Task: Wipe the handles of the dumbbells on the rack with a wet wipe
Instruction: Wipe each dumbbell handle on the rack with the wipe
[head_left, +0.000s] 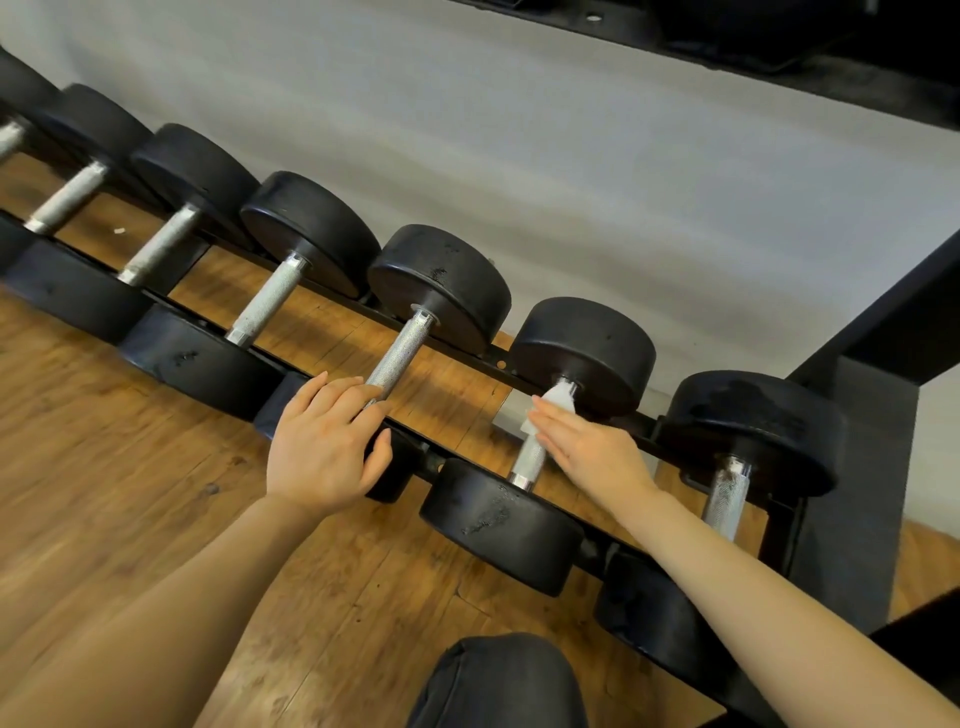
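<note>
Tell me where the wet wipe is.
Head view, right of centre: the wet wipe lies on a dumbbell handle, under the right hand.

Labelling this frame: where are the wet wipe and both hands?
wet wipe (558, 399): head view, white fold over the handle.
right hand (592, 447): head view, back of hand.
left hand (319, 441): head view, back of hand.

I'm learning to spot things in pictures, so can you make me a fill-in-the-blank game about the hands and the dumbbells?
1. The right hand presses a white ____ against a dumbbell handle.
2. The left hand rests on the near end of the next dumbbell, and it holds ____.
3. The floor under the rack is made of ____.
4. The round dumbbell ends are coloured ____.

Missing words: wipe; nothing; wood; black
</note>
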